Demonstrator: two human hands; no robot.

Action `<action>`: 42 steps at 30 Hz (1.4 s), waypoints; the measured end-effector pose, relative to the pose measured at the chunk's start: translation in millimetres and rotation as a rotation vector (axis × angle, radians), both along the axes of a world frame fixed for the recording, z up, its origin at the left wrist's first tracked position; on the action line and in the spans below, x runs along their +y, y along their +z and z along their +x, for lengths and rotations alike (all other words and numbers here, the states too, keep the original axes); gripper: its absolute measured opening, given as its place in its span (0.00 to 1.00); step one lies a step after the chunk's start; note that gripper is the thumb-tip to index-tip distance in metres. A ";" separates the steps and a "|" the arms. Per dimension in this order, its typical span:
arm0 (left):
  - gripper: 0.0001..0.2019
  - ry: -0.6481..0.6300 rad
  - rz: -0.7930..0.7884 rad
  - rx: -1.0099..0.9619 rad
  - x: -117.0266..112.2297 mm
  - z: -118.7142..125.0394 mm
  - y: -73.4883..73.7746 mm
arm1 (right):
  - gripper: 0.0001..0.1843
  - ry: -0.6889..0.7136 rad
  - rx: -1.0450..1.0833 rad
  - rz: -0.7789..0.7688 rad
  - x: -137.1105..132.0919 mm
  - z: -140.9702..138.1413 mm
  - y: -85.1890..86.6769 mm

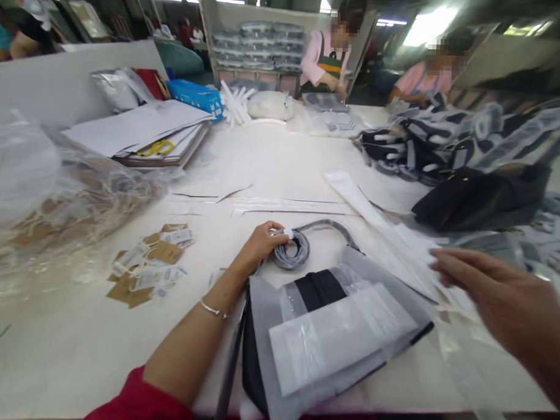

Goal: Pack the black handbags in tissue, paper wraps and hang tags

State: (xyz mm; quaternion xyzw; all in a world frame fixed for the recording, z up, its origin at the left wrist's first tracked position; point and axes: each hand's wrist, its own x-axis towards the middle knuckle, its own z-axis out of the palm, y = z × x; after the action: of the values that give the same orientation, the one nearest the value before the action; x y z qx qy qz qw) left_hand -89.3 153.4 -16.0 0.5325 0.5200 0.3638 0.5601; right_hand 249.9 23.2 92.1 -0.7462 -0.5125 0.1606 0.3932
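Note:
My left hand is closed on a coiled grey strap, pinching it at a white wrap on its upper left. Just below lies a black bag, mostly covered by grey sheet wrapping. A grey-wrapped handle arches behind it. On the wrapping rests a flat white packet, beside a black piece under clear plastic. To the right, my right hand is blurred, its fingers together at the edge of some white strips. Whether it holds one is unclear.
Brown and white tags lie left of my forearm, near a clear plastic bag of tags. Behind are stacked papers with yellow scissors and a blue box. Black bags pile up right. Two people work opposite.

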 end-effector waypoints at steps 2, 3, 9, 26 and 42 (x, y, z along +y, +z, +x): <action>0.18 0.000 0.010 -0.005 -0.3 0.1 -2.1 | 0.15 0.201 0.186 -0.069 30.3 -68.6 0.7; 0.18 0.000 0.018 -0.007 -0.2 0.0 -3.0 | 0.16 0.295 0.312 -0.078 44.8 -100.3 -2.3; 0.17 0.028 0.049 -0.004 2.1 -2.5 -6.8 | 0.16 0.444 0.600 -0.126 103.3 -190.4 -49.3; 0.17 0.045 0.034 0.113 6.9 -4.9 -10.4 | 0.23 0.482 0.259 -0.219 113.2 -180.9 -82.2; 0.15 -0.006 0.029 0.117 3.7 -4.3 -0.8 | 0.08 0.341 -0.043 -0.213 114.4 -185.9 -84.7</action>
State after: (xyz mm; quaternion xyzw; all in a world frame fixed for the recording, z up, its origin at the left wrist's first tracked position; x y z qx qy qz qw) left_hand -93.6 157.2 -16.8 0.5623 0.5449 0.3379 0.5222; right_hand 64.0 137.7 7.4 -0.6894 -0.6198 0.2621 0.2679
